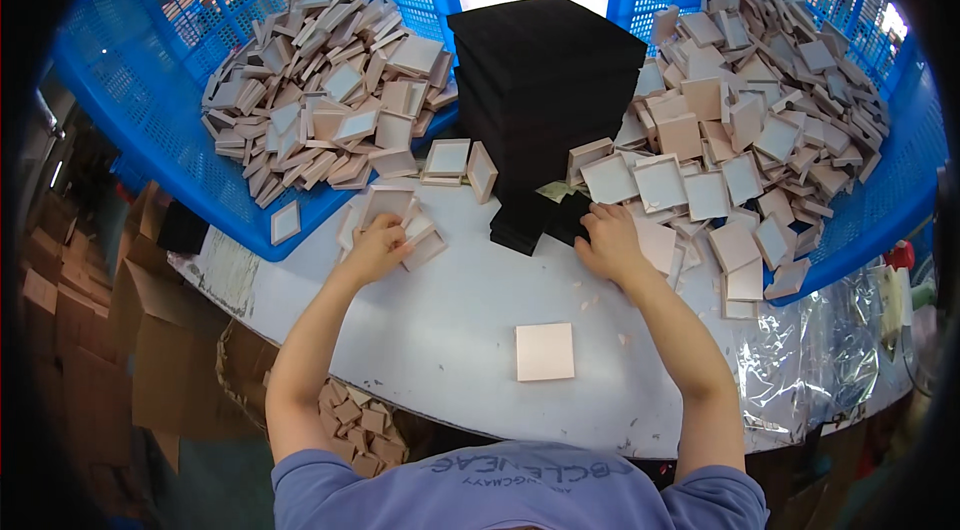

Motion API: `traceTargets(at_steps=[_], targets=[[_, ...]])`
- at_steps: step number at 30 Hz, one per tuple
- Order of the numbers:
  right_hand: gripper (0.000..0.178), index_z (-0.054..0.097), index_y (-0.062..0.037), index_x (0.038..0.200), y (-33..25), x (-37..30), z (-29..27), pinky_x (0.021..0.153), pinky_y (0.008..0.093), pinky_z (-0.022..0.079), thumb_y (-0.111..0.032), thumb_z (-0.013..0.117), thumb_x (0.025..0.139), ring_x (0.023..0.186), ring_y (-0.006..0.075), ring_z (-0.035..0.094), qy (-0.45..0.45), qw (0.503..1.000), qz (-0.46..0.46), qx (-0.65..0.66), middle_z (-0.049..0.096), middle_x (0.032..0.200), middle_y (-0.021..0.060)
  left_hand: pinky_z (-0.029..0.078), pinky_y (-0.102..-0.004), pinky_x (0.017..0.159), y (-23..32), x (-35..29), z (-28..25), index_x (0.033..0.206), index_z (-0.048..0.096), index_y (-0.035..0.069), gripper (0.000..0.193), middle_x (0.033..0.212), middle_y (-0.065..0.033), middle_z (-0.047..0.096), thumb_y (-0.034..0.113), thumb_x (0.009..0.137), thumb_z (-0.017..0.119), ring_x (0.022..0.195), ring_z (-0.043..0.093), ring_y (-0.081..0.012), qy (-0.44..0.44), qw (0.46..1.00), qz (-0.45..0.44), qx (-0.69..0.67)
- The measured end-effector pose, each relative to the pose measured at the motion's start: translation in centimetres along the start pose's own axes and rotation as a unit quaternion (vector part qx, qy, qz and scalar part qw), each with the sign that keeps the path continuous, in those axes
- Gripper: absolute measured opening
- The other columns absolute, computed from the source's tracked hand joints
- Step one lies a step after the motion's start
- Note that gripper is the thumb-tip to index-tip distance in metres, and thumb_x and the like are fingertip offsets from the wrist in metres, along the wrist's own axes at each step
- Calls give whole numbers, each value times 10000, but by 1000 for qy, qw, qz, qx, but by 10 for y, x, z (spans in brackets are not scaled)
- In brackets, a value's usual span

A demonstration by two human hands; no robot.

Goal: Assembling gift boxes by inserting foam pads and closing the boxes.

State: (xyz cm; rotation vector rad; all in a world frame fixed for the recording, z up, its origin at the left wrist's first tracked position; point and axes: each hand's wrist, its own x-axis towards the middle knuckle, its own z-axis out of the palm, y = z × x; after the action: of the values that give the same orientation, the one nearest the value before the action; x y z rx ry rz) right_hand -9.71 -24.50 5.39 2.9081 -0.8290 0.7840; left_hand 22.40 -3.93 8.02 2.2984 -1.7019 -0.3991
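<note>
Trays [388,199], shallow, square and pale, lie right at the bent fingers of a person's left hand [378,250] on a light-coloured table [440,330], while the right hand [612,244] rests its curled fingers at the edge of a black pad [567,216]. Whether either hand pinches its piece cannot be told from this angle. Closer to the table's near edge, well apart from both hands, lies a lone pale square [545,352]. Beyond, a black stack [545,70] rises between blue baskets [90,120] heaped with more trays.
</note>
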Motion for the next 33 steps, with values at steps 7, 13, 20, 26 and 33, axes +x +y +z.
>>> traceTargets(at_steps=[7, 13, 20, 26, 33], targets=[[143, 632, -1, 805, 5, -5, -2, 715, 381, 472, -123, 568, 766, 807, 270, 626, -49, 994, 69, 70, 650, 863, 146, 390, -383, 915, 38, -33, -11, 767, 599, 55, 150, 1201, -175, 512, 187, 771, 671, 1093, 502, -331, 122, 972, -40, -194], [114, 613, 5, 863, 21, -14, -25, 629, 278, 434, -101, 572, 856, 717, 191, 580, 262, 884, 250, 297, 617, 811, 123, 292, -431, 1003, 126, -82, 53, 744, 576, 67, 160, 1358, -231, 371, 136, 713, 717, 1250, 358, -386, 193, 936, 265, -124], [192, 649, -66, 865, -59, -94, -47, 575, 329, 414, -55, 614, 676, 672, 193, 534, 106, 960, -187, 181, 562, 740, 36, 341, -470, 961, 157, -102, 135, 770, 526, 33, 295, 1329, -306, 320, 235, 723, 736, 1167, 401, -445, 117, 940, 250, -202], [118, 607, -88, 756, -73, -112, -52, 584, 322, 427, -121, 590, 645, 696, 195, 496, -34, 953, -216, 209, 486, 746, 20, 401, -404, 933, 146, -94, 154, 1231, 324, -16, 860, 1318, -268, 349, 269, 604, 839, 1145, 438, -385, 164, 901, 250, -314], [178, 621, -69, 830, -74, -99, -55, 664, 349, 474, -107, 643, 657, 757, 249, 564, -158, 925, -207, 276, 558, 789, 56, 377, -406, 979, 148, -94, 152, 1346, 188, -31, 1073, 1300, -248, 371, 266, 566, 863, 1154, 453, -370, 141, 892, 206, -377]])
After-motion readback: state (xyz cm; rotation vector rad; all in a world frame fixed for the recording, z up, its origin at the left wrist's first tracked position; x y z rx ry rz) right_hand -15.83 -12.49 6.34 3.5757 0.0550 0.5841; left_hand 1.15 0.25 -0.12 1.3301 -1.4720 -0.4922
